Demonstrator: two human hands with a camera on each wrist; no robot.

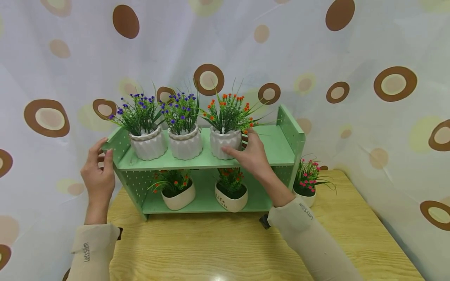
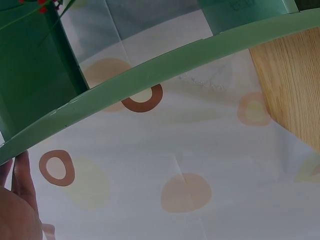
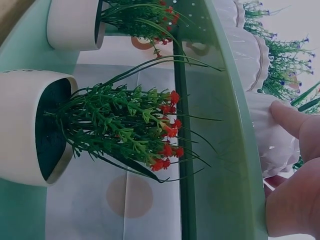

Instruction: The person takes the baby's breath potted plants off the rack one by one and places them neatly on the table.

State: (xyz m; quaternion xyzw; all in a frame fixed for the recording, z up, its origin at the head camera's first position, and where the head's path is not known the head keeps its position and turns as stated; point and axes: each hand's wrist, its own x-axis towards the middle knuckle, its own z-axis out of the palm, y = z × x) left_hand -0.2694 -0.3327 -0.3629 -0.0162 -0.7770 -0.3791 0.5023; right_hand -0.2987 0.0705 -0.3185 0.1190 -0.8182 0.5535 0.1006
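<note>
A green two-tier shelf [image 1: 207, 160] stands on the wooden table. At its upper left corner my left hand [image 1: 99, 171] holds the side panel's front edge with fingers and thumb; the left wrist view shows the fingers [image 2: 24, 180] against that edge. My right hand [image 1: 254, 153] grips a white ruffled flowerpot [image 1: 221, 142] with orange flowers on the top tier. Its thumb lies across the pot's front, the other fingers round the right side, partly hidden. To the left on that tier stand two similar white pots [image 1: 185, 145] [image 1: 149, 146] with purple flowers.
Two cream oval pots [image 1: 180, 198] [image 1: 232, 201] with orange-red flowers stand on the lower tier. Beyond the shelf's right side is a cream pot [image 1: 305, 199] with pink flowers on the table [image 1: 197, 249]. A dotted cloth [image 1: 232, 43] hangs behind.
</note>
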